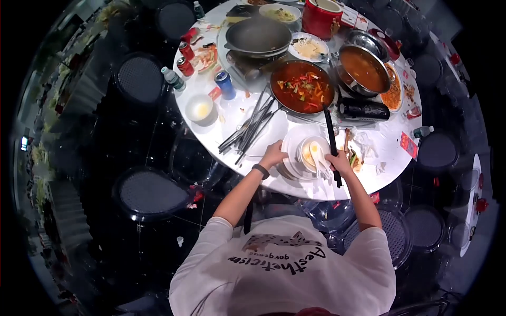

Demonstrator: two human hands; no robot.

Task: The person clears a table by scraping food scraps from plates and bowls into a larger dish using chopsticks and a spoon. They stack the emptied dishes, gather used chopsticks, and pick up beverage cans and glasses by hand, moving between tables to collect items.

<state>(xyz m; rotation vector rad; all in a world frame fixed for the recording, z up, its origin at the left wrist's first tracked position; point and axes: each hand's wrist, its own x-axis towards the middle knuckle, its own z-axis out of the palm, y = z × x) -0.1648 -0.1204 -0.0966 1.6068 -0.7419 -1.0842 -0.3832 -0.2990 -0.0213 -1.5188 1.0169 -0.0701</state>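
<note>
My left hand (273, 155), with a dark band on the wrist, has its fingers closed at the left rim of a stack of white plates (291, 168). On the stack sits a small white bowl (302, 154) holding yellowish leftovers and several white spoons (319, 158). My right hand (340, 162) is closed at the bowl's right side, by the spoons; its fingertips are partly hidden. A long black handle (330, 129) runs from the red-soup pan past this hand to the table edge. Left of the plates lies a bundle of dark chopsticks (252, 129).
The round white table (232, 105) carries a pan of red soup (287, 95), a pot of broth (363, 68), a dark wok (258, 36), a black bottle (363, 109), a blue can (225, 85) and a white bowl (201, 109). Dark chairs (153, 192) stand around.
</note>
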